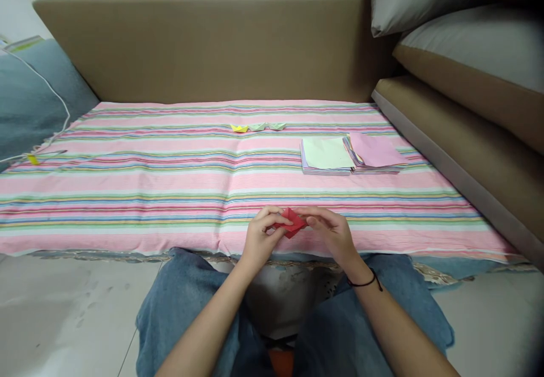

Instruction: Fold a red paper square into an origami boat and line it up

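A folded piece of red origami paper (292, 221), roughly diamond-shaped, is held just above the near edge of the striped cloth. My left hand (264, 235) pinches its left side between thumb and fingers. At the paper's right corner, my right hand (334, 232) has its thumb and fingertips closed on the edge. Fingers cover both side corners of the paper. Farther back stand small folded paper boats: a yellow boat (239, 128) at the left and two pale green ones, the middle boat (257, 127) and the right boat (277, 126), in a row.
Two stacks of square paper lie at the right, a pale green-topped stack (327, 153) beside a pink-topped stack (378, 150). Cushions (467, 54) pile up along the right side. A white cable (46, 82) hangs at the left. Behind the striped cloth (127, 181) rises a brown backrest (204, 48).
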`<state>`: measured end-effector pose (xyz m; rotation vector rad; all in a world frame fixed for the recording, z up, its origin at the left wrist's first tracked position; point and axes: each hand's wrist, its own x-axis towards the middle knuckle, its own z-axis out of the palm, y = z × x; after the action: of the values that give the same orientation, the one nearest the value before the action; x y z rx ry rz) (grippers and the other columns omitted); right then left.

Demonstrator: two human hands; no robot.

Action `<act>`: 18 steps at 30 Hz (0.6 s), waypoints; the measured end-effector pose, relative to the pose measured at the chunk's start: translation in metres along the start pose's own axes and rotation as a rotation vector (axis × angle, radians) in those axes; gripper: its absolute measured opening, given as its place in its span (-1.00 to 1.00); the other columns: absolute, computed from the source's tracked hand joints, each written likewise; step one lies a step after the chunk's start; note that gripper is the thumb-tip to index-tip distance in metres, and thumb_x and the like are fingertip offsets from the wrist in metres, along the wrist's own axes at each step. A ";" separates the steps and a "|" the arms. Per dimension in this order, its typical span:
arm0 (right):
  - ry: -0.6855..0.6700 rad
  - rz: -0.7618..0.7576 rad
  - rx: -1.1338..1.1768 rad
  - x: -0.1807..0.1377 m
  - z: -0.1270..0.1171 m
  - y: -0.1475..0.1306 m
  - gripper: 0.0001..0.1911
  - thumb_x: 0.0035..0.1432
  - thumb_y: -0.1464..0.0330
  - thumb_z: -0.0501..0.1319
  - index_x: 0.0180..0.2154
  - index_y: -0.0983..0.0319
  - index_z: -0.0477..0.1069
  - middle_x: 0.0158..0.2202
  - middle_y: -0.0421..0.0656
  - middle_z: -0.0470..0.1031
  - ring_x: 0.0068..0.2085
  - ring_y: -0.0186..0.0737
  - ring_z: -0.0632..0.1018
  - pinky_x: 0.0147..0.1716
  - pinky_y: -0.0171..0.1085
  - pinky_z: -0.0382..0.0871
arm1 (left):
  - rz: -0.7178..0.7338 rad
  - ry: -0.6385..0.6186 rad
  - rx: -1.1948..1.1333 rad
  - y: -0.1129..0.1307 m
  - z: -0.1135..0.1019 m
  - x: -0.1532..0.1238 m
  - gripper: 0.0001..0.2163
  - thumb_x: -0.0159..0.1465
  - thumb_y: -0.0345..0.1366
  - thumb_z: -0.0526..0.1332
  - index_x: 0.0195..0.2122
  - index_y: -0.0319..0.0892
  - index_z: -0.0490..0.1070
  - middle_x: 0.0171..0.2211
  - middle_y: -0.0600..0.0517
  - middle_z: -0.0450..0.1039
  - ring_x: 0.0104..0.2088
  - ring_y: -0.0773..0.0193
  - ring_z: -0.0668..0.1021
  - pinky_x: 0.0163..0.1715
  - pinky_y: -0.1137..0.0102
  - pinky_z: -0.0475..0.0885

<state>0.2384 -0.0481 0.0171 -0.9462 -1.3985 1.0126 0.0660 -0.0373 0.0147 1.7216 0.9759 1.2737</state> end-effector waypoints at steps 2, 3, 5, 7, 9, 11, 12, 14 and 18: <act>-0.025 -0.044 -0.066 0.000 0.000 -0.001 -0.81 0.12 0.24 0.21 -0.28 0.14 0.54 -0.23 -0.12 0.57 -0.14 -0.11 0.54 -0.10 -0.14 0.42 | -0.001 -0.008 -0.021 -0.001 0.000 0.000 -0.89 0.10 -0.46 0.24 -0.41 -0.12 0.53 -0.28 -0.02 0.39 -0.22 0.25 0.47 -0.35 0.43 0.40; -0.028 -0.053 -0.081 0.000 0.001 0.000 -0.82 0.13 0.24 0.21 -0.27 0.14 0.54 -0.23 -0.13 0.57 -0.14 -0.11 0.54 -0.09 -0.14 0.41 | 0.003 -0.012 -0.021 -0.001 0.000 0.000 -0.88 0.10 -0.47 0.24 -0.41 -0.13 0.53 -0.28 -0.02 0.39 -0.22 0.25 0.46 -0.33 0.42 0.39; -0.018 -0.040 -0.072 0.000 0.002 0.000 -0.80 0.13 0.25 0.20 -0.22 0.12 0.53 -0.21 -0.14 0.57 -0.14 -0.13 0.54 -0.11 -0.16 0.42 | 0.013 -0.016 -0.021 -0.002 0.000 0.000 -0.87 0.09 -0.50 0.24 -0.42 -0.14 0.53 -0.28 -0.02 0.39 -0.21 0.25 0.46 -0.28 0.41 0.39; -0.001 -0.017 -0.058 -0.001 0.002 0.001 -0.79 0.14 0.26 0.20 -0.18 0.10 0.51 -0.19 -0.16 0.57 -0.14 -0.14 0.54 -0.14 -0.18 0.44 | 0.015 -0.013 -0.027 -0.001 0.000 0.000 -0.86 0.09 -0.51 0.24 -0.42 -0.14 0.52 -0.28 -0.02 0.38 -0.21 0.26 0.46 -0.26 0.40 0.38; 0.006 -0.026 -0.075 -0.001 0.002 0.002 -0.80 0.14 0.27 0.20 -0.19 0.10 0.52 -0.19 -0.16 0.57 -0.14 -0.14 0.54 -0.13 -0.18 0.43 | 0.019 -0.010 -0.030 -0.001 0.000 0.000 -0.85 0.09 -0.52 0.24 -0.42 -0.14 0.53 -0.27 -0.02 0.38 -0.21 0.26 0.46 -0.26 0.40 0.38; -0.001 -0.049 -0.107 -0.001 0.002 0.002 -0.82 0.13 0.28 0.21 -0.22 0.11 0.53 -0.20 -0.15 0.57 -0.13 -0.14 0.53 -0.12 -0.17 0.42 | 0.028 -0.013 -0.030 -0.001 0.000 0.000 -0.85 0.09 -0.52 0.24 -0.42 -0.13 0.53 -0.27 -0.03 0.38 -0.21 0.26 0.46 -0.27 0.40 0.38; -0.006 -0.056 -0.117 -0.001 0.002 0.002 -0.82 0.12 0.29 0.21 -0.22 0.11 0.53 -0.21 -0.15 0.57 -0.13 -0.13 0.53 -0.12 -0.16 0.42 | 0.034 -0.014 -0.030 -0.001 0.000 0.000 -0.85 0.09 -0.53 0.24 -0.41 -0.13 0.53 -0.26 -0.03 0.38 -0.20 0.25 0.46 -0.26 0.40 0.39; -0.017 -0.059 -0.126 -0.001 0.003 0.002 -0.82 0.12 0.30 0.22 -0.22 0.11 0.53 -0.21 -0.14 0.57 -0.14 -0.13 0.53 -0.14 -0.16 0.42 | 0.054 -0.013 -0.032 -0.001 0.000 0.000 -0.84 0.09 -0.53 0.24 -0.40 -0.13 0.53 -0.25 -0.04 0.38 -0.19 0.25 0.46 -0.24 0.39 0.39; -0.026 -0.071 -0.130 -0.001 0.003 0.004 -0.82 0.12 0.32 0.22 -0.22 0.10 0.53 -0.21 -0.14 0.56 -0.15 -0.15 0.53 -0.14 -0.17 0.43 | 0.081 -0.008 -0.035 -0.001 0.000 0.000 -0.85 0.09 -0.51 0.25 -0.40 -0.13 0.54 -0.23 -0.04 0.39 -0.17 0.25 0.46 -0.24 0.40 0.40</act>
<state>0.2358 -0.0479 0.0130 -0.9737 -1.5232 0.8923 0.0659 -0.0370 0.0135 1.7531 0.8823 1.3272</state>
